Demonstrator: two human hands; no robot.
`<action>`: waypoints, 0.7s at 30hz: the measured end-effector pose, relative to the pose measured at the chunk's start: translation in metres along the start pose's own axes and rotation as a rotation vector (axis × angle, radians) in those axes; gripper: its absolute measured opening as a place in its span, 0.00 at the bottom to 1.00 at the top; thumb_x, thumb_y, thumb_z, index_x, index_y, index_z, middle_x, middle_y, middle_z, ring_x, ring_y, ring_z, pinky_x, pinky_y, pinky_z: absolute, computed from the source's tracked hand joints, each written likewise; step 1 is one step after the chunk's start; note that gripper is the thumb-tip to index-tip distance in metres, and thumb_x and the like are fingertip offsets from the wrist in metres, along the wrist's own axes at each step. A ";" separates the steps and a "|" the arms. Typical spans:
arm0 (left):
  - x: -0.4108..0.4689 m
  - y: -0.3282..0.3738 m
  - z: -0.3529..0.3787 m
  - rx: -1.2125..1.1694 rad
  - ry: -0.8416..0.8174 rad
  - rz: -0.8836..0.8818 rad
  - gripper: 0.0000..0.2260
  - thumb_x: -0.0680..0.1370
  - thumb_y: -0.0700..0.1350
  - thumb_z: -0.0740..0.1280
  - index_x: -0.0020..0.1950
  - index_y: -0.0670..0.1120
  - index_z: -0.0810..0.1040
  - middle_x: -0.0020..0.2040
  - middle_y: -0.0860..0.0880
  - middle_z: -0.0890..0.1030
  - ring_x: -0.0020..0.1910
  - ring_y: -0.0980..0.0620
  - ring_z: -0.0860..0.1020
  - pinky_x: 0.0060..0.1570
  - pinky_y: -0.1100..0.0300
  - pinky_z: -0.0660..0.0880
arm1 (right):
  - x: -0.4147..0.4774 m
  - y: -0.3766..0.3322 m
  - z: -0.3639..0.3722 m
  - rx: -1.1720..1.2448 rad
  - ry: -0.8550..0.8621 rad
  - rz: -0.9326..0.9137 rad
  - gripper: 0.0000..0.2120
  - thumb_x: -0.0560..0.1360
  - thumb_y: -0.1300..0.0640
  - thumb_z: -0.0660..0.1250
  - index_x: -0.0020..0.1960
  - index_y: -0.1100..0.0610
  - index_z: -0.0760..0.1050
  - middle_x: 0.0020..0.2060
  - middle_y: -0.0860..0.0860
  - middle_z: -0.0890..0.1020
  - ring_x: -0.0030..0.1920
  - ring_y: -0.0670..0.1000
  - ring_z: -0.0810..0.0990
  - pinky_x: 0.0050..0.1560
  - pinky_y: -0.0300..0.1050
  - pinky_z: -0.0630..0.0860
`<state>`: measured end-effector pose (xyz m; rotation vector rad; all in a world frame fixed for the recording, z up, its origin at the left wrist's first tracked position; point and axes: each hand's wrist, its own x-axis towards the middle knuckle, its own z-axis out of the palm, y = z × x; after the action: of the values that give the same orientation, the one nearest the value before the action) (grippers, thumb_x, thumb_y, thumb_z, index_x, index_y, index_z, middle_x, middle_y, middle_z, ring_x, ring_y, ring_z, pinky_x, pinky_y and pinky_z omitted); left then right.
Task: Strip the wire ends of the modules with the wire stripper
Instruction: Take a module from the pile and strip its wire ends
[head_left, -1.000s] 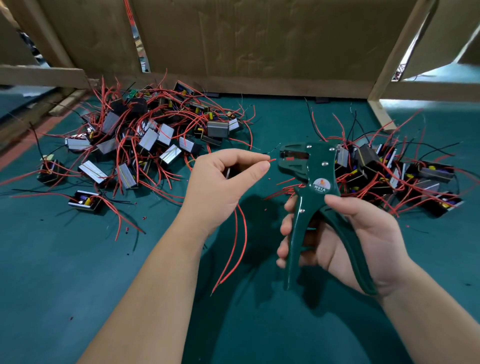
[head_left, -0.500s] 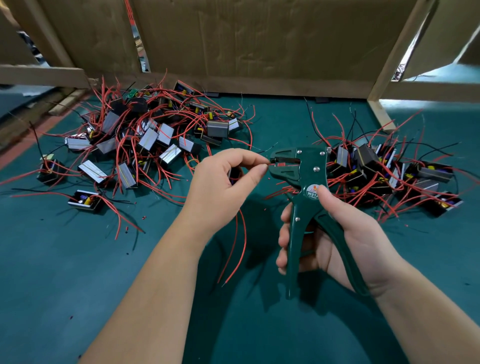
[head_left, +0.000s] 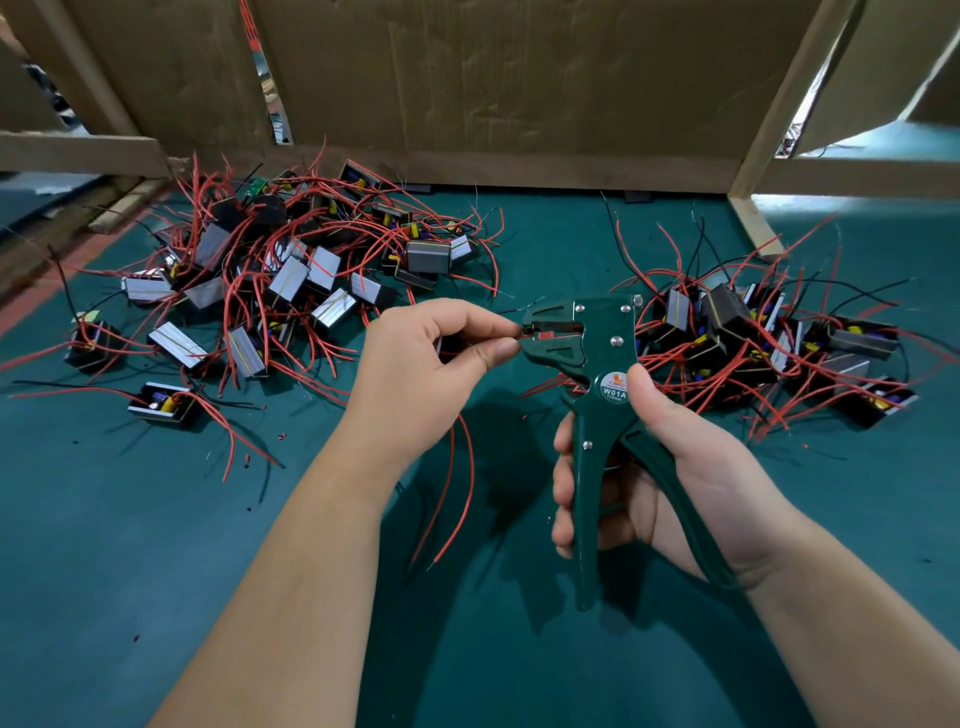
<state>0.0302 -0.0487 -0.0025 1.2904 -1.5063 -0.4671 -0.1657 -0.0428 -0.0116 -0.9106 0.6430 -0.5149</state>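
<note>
Feeding a red wire (head_left: 525, 336) into the head of the wire stripper (head_left: 597, 353), the left hand (head_left: 421, 374) pinches the lead between thumb and forefinger, its fingers (head_left: 493, 356) curled tight just beside the tool's mouth. A second ago the wire tip stood apart from the tool, in the open gap between the two hands. Since then the stripper has come down and towards the left hand, and the tip now sits between the jaws, with red showing inside the opening.

The right hand (head_left: 670, 483) holds the tool upright, fingers wrapped round one green handle, the palm against the other and the thumb laid beside the round label. The handles stand spread about as wide as before, so the squeeze looks not yet made and the insulation is probably uncut.

The module (head_left: 449, 345) this wire belongs to is mostly hidden in the left palm. Two more red leads (head_left: 467, 483) hang from under that hand over the green surface (head_left: 156, 571). Other modules lie in a heap to the left (head_left: 291, 280) and another to the right (head_left: 753, 343); which heap is finished cannot be told.

With the end seated, the next call is a firm close of the handles while the left hand keeps the wire from sliding out.
</note>
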 end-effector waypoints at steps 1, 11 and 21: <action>0.000 0.000 0.000 0.000 0.002 0.002 0.14 0.71 0.37 0.74 0.39 0.58 0.80 0.34 0.65 0.81 0.36 0.64 0.77 0.41 0.73 0.72 | 0.000 0.000 0.000 0.001 0.002 0.002 0.29 0.66 0.33 0.61 0.44 0.59 0.78 0.35 0.61 0.78 0.33 0.61 0.80 0.39 0.55 0.78; -0.001 -0.002 0.002 -0.028 0.004 0.013 0.12 0.70 0.37 0.75 0.40 0.55 0.81 0.33 0.64 0.81 0.36 0.65 0.78 0.41 0.73 0.72 | -0.002 0.002 0.004 -0.028 0.097 -0.011 0.28 0.66 0.33 0.61 0.41 0.59 0.77 0.32 0.62 0.77 0.29 0.60 0.78 0.33 0.52 0.77; 0.001 -0.011 0.008 -0.042 -0.041 -0.085 0.08 0.77 0.42 0.68 0.42 0.54 0.74 0.34 0.56 0.76 0.31 0.64 0.71 0.36 0.69 0.69 | 0.009 0.006 0.012 0.219 0.216 -0.170 0.24 0.67 0.39 0.62 0.43 0.61 0.75 0.36 0.62 0.79 0.31 0.60 0.79 0.34 0.56 0.79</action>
<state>0.0281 -0.0560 -0.0140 1.3231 -1.4716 -0.5805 -0.1504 -0.0390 -0.0136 -0.7106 0.6922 -0.8280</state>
